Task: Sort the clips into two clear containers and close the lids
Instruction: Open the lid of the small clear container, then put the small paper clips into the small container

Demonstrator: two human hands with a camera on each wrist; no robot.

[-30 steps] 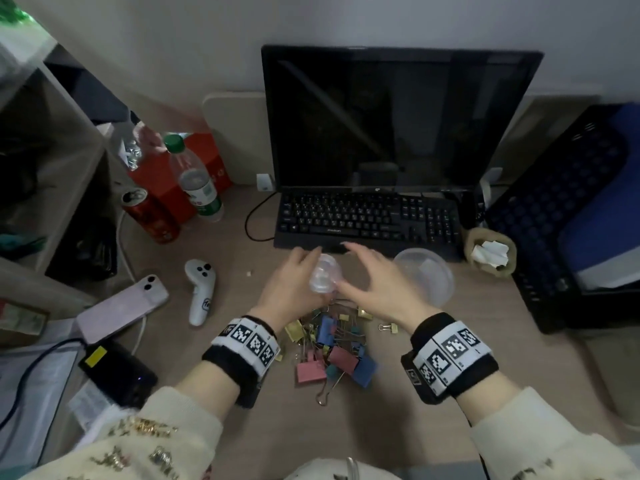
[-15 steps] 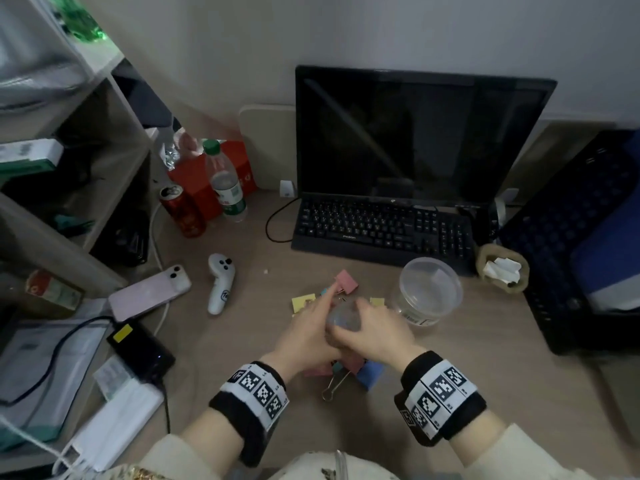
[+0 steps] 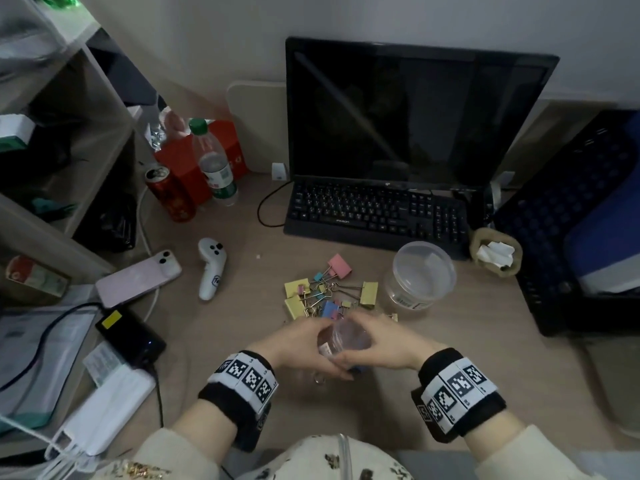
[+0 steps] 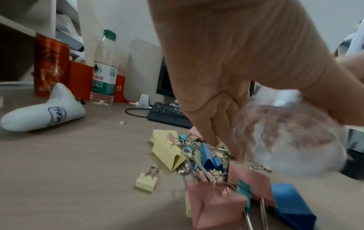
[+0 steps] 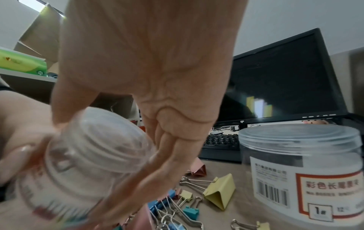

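Small jar (image 3: 341, 341) held tilted above near edge of desk (image 3: 225, 341), lid on, gripped from both sides: left hand (image 3: 298, 344) fingers curled around its body, right hand (image 3: 381, 344) fingers wrapped at the lid end. Clips (image 3: 322, 292), pink, yellow, blue, in a loose pile on the desk just beyond and under the hands. Big jar (image 3: 420, 275) stands upright right of the pile, lid on, near keyboard (image 3: 374, 209). Controller (image 3: 211, 268) lies left of the pile; phone (image 3: 138, 277) further left.

Large container (image 5: 303, 168) label — "1"; keyboard (image 3: 375, 216) — "PASON".
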